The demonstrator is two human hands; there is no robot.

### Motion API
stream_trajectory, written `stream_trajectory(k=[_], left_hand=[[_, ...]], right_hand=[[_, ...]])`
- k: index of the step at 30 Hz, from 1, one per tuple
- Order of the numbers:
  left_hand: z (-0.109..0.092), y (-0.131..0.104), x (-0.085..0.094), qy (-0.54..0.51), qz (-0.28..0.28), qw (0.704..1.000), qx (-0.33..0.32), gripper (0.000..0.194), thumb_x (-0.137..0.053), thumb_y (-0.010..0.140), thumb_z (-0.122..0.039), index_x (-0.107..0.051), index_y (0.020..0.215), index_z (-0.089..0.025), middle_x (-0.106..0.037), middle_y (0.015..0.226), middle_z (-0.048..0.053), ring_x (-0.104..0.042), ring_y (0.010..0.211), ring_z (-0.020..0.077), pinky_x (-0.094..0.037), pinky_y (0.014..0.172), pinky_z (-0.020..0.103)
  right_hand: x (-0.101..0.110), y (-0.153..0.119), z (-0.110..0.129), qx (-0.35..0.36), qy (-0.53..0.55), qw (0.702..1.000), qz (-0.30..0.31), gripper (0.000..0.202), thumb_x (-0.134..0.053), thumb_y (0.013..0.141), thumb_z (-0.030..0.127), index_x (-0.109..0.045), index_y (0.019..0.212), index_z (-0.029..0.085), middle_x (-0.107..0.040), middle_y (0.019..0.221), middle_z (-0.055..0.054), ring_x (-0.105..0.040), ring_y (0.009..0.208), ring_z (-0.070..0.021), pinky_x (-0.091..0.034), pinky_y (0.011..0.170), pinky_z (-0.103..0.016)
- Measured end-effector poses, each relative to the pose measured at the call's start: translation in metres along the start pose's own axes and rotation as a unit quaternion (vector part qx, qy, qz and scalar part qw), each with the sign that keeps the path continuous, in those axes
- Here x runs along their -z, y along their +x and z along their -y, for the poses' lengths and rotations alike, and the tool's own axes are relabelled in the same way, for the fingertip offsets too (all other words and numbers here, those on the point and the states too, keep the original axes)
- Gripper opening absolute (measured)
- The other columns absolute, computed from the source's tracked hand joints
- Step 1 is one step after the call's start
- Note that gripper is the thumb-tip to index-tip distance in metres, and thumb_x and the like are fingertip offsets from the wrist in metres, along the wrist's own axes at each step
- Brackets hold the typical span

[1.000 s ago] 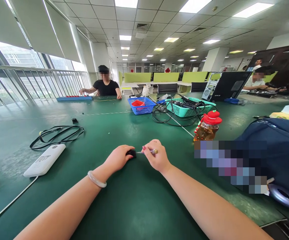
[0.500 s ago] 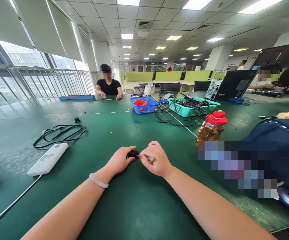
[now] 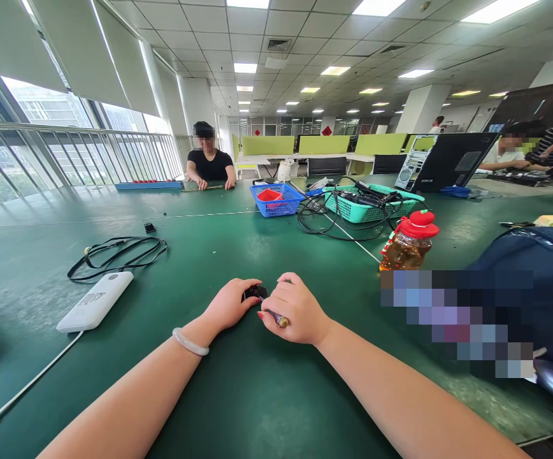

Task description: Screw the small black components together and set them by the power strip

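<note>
My left hand, with a pale bangle at the wrist, rests on the table with thumb and fingers closed round a small black part. Much of that part is hidden by the fingers, so its exact kind cannot be made out. Close to its right side, my right hand is closed round a slim screwdriver-like tool. The tool's brassy round end points back toward me, while its far end reaches the black part. Whether the tip touches it is too small to tell.
A white power bank and a looped black cable lie left. Ahead stand a blue basket, a green basket with tangled cables, and a red-lidded bottle. A dark blue bag lies right. A person sits opposite.
My right hand has tilted, and the tool's rear end has swung down and slightly left, toward me. My left hand stays round the black part. The view has shifted slightly.
</note>
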State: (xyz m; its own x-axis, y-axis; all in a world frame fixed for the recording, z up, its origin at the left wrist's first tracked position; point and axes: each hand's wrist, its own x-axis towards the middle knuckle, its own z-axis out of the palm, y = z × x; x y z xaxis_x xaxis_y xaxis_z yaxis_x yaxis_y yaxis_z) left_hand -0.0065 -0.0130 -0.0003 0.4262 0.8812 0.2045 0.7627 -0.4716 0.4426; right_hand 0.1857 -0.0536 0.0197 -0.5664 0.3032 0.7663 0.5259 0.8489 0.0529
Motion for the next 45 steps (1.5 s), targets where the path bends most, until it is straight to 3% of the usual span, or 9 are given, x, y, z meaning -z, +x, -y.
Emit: stream_trajectory(k=[7, 14, 21, 32, 40, 45], left_hand=[[-0.0012, 0.0002, 0.0003, -0.002, -0.001, 1.0, -0.009, 0.036, -0.053, 0.083, -0.027, -0.063, 0.118, -0.025, -0.07, 0.109, 0.005, -0.061, 0.101, 0.0232, -0.048, 0.091, 0.037], [-0.0016, 0.0003, -0.0006, -0.006, 0.001, 1.0, -0.001, 0.036, -0.052, 0.084, -0.028, -0.063, 0.118, -0.027, -0.07, 0.109, 0.004, -0.061, 0.1, 0.0222, -0.047, 0.091, 0.035], [0.0011, 0.0003, -0.0013, -0.009, 0.005, 1.0, 0.006, 0.039, -0.053, 0.083, -0.027, -0.061, 0.121, -0.028, -0.069, 0.112, 0.004, -0.061, 0.103, 0.0226, -0.047, 0.093, 0.037], [0.0023, 0.0015, -0.0026, -0.008, 0.004, 1.0, -0.008, 0.041, -0.054, 0.082, -0.024, -0.06, 0.123, -0.028, -0.068, 0.114, 0.004, -0.061, 0.104, 0.0224, -0.046, 0.095, 0.037], [0.0035, 0.001, -0.0031, 0.0, -0.005, 1.0, 0.0, 0.041, -0.054, 0.083, -0.029, -0.059, 0.123, -0.026, -0.068, 0.112, 0.005, -0.061, 0.104, 0.0234, -0.047, 0.094, 0.038], [0.0034, 0.0012, -0.0029, -0.002, -0.006, 1.0, -0.002, 0.041, -0.055, 0.082, -0.029, -0.059, 0.123, -0.026, -0.068, 0.113, 0.005, -0.061, 0.105, 0.0231, -0.047, 0.095, 0.037]], right_hand=[[-0.0032, 0.0015, 0.0057, 0.076, -0.056, 0.995, 0.045, 0.025, -0.049, 0.086, 0.027, -0.057, 0.063, 0.02, -0.056, 0.059, 0.001, -0.042, 0.061, -0.0137, -0.036, 0.084, -0.036], [-0.0052, 0.0006, 0.0057, 0.073, -0.051, 0.993, 0.076, 0.021, -0.052, 0.083, 0.027, -0.057, 0.064, 0.02, -0.056, 0.061, 0.001, -0.042, 0.062, -0.0134, -0.034, 0.085, -0.035], [-0.0031, 0.0003, 0.0013, 0.062, -0.052, 0.996, 0.027, 0.026, -0.048, 0.087, 0.024, -0.057, 0.063, 0.02, -0.053, 0.057, 0.002, -0.041, 0.061, -0.0129, -0.034, 0.086, -0.035], [-0.0067, -0.0003, 0.0054, 0.092, -0.06, 0.991, 0.072, 0.022, -0.052, 0.083, 0.026, -0.057, 0.063, 0.02, -0.055, 0.061, 0.001, -0.042, 0.062, -0.0134, -0.034, 0.086, -0.036], [-0.0054, -0.0003, 0.0, 0.091, -0.058, 0.994, 0.018, 0.024, -0.05, 0.086, 0.023, -0.058, 0.064, 0.02, -0.055, 0.059, 0.002, -0.043, 0.061, -0.0127, -0.036, 0.085, -0.035], [-0.0062, -0.0016, 0.0012, 0.095, -0.042, 0.994, 0.016, 0.024, -0.052, 0.083, 0.023, -0.056, 0.059, 0.02, -0.055, 0.058, 0.003, -0.042, 0.06, -0.0119, -0.037, 0.086, -0.034]])
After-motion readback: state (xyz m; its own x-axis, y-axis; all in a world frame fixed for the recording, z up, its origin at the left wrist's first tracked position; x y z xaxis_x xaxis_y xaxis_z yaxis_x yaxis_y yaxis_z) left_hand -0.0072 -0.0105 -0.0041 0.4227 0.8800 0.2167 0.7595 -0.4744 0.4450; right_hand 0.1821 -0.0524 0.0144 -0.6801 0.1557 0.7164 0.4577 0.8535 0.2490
